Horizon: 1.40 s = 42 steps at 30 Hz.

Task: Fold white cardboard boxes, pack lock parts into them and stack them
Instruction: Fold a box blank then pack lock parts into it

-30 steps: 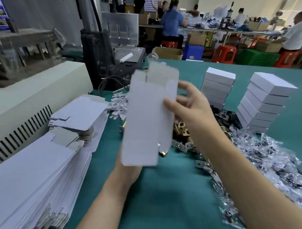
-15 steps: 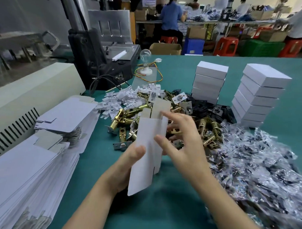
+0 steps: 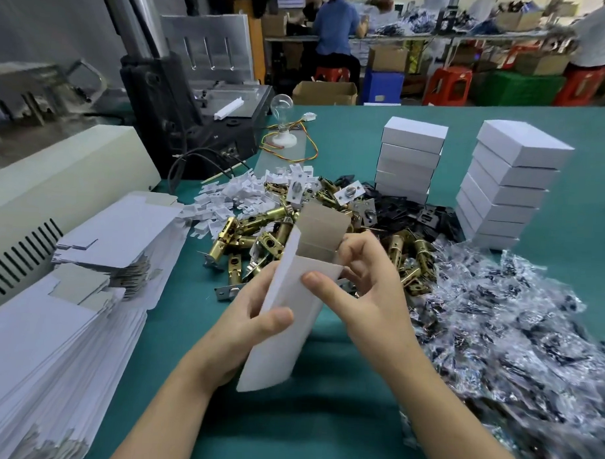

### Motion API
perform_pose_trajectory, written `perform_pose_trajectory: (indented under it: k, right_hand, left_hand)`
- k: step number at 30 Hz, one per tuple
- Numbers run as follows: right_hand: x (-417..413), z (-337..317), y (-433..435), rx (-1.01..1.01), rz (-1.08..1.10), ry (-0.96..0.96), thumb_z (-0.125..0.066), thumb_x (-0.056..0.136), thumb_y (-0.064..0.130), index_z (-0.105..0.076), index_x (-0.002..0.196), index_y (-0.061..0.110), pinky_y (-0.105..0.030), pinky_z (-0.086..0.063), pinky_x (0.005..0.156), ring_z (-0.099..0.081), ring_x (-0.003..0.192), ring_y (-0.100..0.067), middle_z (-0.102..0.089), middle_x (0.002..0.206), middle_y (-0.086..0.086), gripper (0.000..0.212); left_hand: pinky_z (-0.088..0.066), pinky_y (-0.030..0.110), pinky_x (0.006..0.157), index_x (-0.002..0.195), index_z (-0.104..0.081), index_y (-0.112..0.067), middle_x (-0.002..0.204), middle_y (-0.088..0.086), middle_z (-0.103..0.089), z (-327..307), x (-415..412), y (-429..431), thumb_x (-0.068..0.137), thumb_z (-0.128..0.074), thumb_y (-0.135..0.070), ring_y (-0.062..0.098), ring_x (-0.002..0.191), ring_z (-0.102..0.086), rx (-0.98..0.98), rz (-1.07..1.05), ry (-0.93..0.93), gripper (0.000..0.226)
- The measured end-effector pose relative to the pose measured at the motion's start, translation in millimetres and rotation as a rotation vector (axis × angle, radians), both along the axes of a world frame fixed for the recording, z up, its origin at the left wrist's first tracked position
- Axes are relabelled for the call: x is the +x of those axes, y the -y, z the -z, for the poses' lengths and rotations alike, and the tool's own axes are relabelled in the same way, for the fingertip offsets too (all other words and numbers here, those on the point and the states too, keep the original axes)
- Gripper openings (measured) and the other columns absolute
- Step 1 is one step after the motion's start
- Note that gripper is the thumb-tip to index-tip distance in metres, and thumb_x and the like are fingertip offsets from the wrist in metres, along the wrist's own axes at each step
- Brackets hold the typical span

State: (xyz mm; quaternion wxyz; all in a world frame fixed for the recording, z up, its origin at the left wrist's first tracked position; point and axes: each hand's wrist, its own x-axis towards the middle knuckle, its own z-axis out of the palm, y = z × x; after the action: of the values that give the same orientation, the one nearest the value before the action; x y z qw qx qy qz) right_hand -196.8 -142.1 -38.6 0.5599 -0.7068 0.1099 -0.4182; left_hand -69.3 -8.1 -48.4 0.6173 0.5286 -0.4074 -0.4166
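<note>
I held the half-opened white cardboard box [image 3: 283, 359] above the green table [image 3: 174, 328], near the brass latches [image 3: 246, 227], my left hand [image 3: 242, 333] gripping its lower side, my right hand [image 3: 374, 307] pinching its upper edge.

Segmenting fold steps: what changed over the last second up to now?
The cardboard box came down from in front of the camera to low over the table and was opened from flat into a sleeve, top flap up. The left hand and right hand gripped it throughout; the right shifted to its upper end. The stacks of boxes, brass latches and flat blanks stayed put.
</note>
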Motion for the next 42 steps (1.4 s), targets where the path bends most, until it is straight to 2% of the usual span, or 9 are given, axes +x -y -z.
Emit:
perform_pose_trajectory:
  k: [5,8,12,17,20,25,31,37,42]
  right_hand:
    - [1.6,3.0,0.7,0.353,-0.117,0.015,-0.084,0.080,0.023,-0.045,0.135,0.028,-0.039,-0.061,0.088,-0.074,0.105,-0.025,-0.077,0.112,-0.007,0.068]
    - [1.1,5.8,2.5,0.336,-0.130,-0.108,-0.074,0.090,0.028,-0.061,0.129,0.023,-0.035,-0.060,0.091,-0.074,0.108,-0.019,-0.078,0.113,-0.001,0.042]
    - [1.0,10.1,1.3,0.287,-0.066,-0.116,-0.067,0.100,0.020,-0.074,0.115,0.023,-0.030,-0.061,0.086,-0.076,0.103,-0.018,-0.079,0.107,0.001,0.017]
    - [0.8,12.2,0.1,0.270,-0.031,-0.108,-0.066,0.099,0.021,-0.076,0.110,0.027,-0.036,-0.063,0.084,-0.077,0.097,-0.020,-0.080,0.100,-0.001,0.016]
    - [0.9,12.3,-2.8,0.252,-0.022,-0.080,-0.066,0.098,0.020,-0.077,0.108,0.034,-0.030,-0.063,0.078,-0.077,0.095,-0.018,-0.081,0.098,0.001,0.020]
    - [1.5,10.7,-3.8,0.256,-0.002,-0.054,-0.068,0.098,0.019,-0.077,0.108,0.033,-0.029,-0.061,0.075,-0.077,0.094,-0.019,-0.080,0.100,0.001,0.020]
    - [0.4,9.9,-5.7,0.170,0.061,-0.045,-0.074,0.093,0.034,-0.060,0.131,0.041,-0.036,-0.063,0.079,-0.074,0.102,-0.017,-0.078,0.109,0.004,0.041]
    - [-2.6,5.8,-9.6,-0.015,0.127,-0.058,-0.071,0.092,0.041,-0.055,0.141,0.047,-0.038,-0.063,0.074,-0.072,0.100,-0.019,-0.074,0.106,0.010,0.052]
    - [-2.7,5.9,-9.3,-0.096,0.154,-0.123,-0.069,0.092,0.049,-0.064,0.130,0.039,-0.041,-0.061,0.074,-0.069,0.103,-0.020,-0.070,0.113,0.014,0.040]
  left_hand:
    - [-0.063,0.032,0.073,0.119,-0.073,-0.041,0.117,0.000,-0.078,4.1,3.2,3.5,0.066,-0.091,-0.065,0.020,0.100,-0.077,-0.003,-0.166,-0.061,0.061]
    - [-0.065,0.040,0.067,0.110,-0.074,-0.045,0.113,0.000,-0.080,5.2,2.7,6.4,0.075,-0.083,-0.054,0.020,0.095,-0.079,0.026,-0.284,-0.023,0.038]
    - [-0.062,0.029,0.070,0.107,-0.078,-0.039,0.110,0.003,-0.081,6.5,1.9,8.5,0.090,-0.069,-0.046,0.019,0.096,-0.079,0.001,-0.307,-0.056,0.020]
    - [-0.063,0.030,0.075,0.117,-0.075,-0.021,0.114,0.009,-0.080,10.6,1.4,11.2,0.098,-0.059,-0.033,0.024,0.100,-0.078,-0.027,-0.332,-0.053,0.028]
    - [-0.063,0.030,0.075,0.122,-0.070,-0.017,0.113,0.007,-0.080,12.2,1.6,11.9,0.098,-0.058,-0.032,0.023,0.100,-0.078,-0.048,-0.340,-0.035,0.030]
    - [-0.062,0.028,0.071,0.115,-0.073,-0.033,0.108,-0.002,-0.080,9.5,-1.0,11.5,0.091,-0.074,-0.040,0.020,0.096,-0.078,-0.095,-0.444,0.118,0.025]
    - [-0.062,0.027,0.076,0.139,-0.051,-0.059,0.118,-0.012,-0.075,12.9,1.2,11.4,0.084,-0.075,-0.051,0.018,0.096,-0.076,-0.187,-0.543,0.258,0.061]
    - [-0.061,0.026,0.081,0.147,-0.050,-0.054,0.119,-0.005,-0.076,14.6,0.5,9.4,0.093,-0.066,-0.043,0.032,0.098,-0.070,-0.235,-0.463,0.270,0.058]
    - [-0.061,0.027,0.075,0.140,-0.058,-0.046,0.118,0.002,-0.077,10.6,-0.8,8.1,0.095,-0.065,-0.036,0.016,0.098,-0.075,-0.290,-0.392,0.173,0.047]
